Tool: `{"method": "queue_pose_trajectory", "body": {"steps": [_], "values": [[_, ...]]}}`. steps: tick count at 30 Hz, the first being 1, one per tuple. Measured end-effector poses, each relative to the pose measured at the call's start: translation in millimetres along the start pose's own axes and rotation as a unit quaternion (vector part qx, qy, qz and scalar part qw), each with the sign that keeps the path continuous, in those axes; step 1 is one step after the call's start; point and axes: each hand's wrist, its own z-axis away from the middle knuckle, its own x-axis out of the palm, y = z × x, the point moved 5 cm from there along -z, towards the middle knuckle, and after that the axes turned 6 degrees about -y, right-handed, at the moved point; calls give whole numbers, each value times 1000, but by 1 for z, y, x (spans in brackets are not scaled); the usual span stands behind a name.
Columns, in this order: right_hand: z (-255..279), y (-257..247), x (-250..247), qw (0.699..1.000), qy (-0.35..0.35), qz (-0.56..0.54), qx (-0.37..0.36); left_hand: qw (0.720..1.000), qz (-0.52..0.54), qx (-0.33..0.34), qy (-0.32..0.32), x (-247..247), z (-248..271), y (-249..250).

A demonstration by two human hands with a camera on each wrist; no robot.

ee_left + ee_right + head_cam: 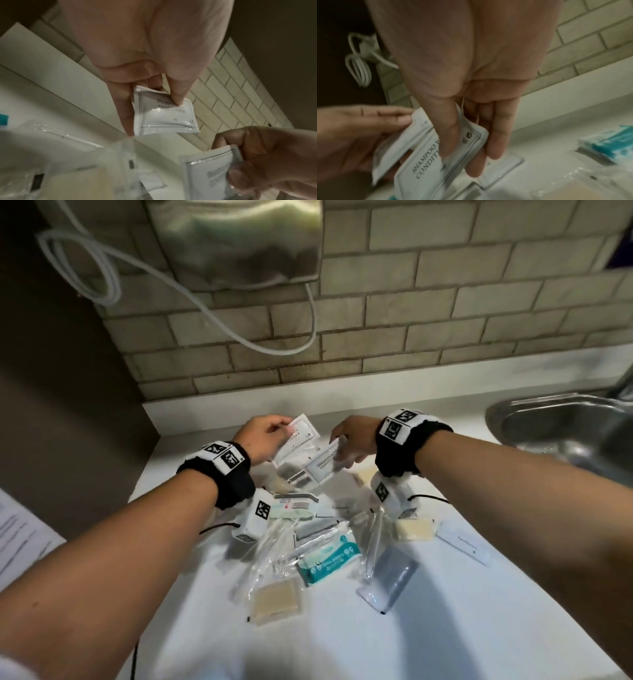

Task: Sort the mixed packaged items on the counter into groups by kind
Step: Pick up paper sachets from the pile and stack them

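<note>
My left hand (pixel 282 429) pinches a white shampoo-conditioner sachet (pixel 297 440) by its upper edge, lifted above the back of the counter; the left wrist view shows the thumb and fingers clamped on this sachet (pixel 164 119). Just right of it, my right hand (pixel 339 441) pinches a second, matching sachet (pixel 323 464), and in the right wrist view the thumb lies across that sachet's (pixel 423 170) printed face. The two sachets overlap slightly. Below the hands lies the mixed pile: a teal tissue pack (pixel 329 559), beige soap packs (pixel 278 601), a grey sachet (pixel 397 573) and clear-wrapped items.
A steel sink (pixel 548 426) is set into the white counter (pixel 445 628) at the right. A narrow white box (pixel 463 546) lies right of the pile. Printed paper (pixel 20 537) shows at the left edge. The tiled wall carries a metal dispenser (pixel 236 244) with looped cable.
</note>
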Motion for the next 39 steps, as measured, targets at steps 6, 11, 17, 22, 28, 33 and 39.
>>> {"method": "queue_pose_trajectory", "body": {"steps": [6,11,17,22,28,33,39], "values": [[20,-20,2,995,23,-66,-72,998,55,-34,2,-1,35,6],[31,-28,-2,985,67,-120,-108,995,81,-57,-1,4,51,11],[21,-33,-7,979,102,-151,-92,992,98,-64,-36,7,64,18],[2,-22,-2,983,55,-168,-57,996,61,-68,5,-11,57,3],[-32,6,5,1000,17,-23,14,992,96,-42,71,-37,38,-1],[-77,4,17,980,-44,189,42,987,133,-66,66,-39,20,-8],[-131,19,26,958,-33,282,41,983,162,-77,44,-25,6,-13]]}}
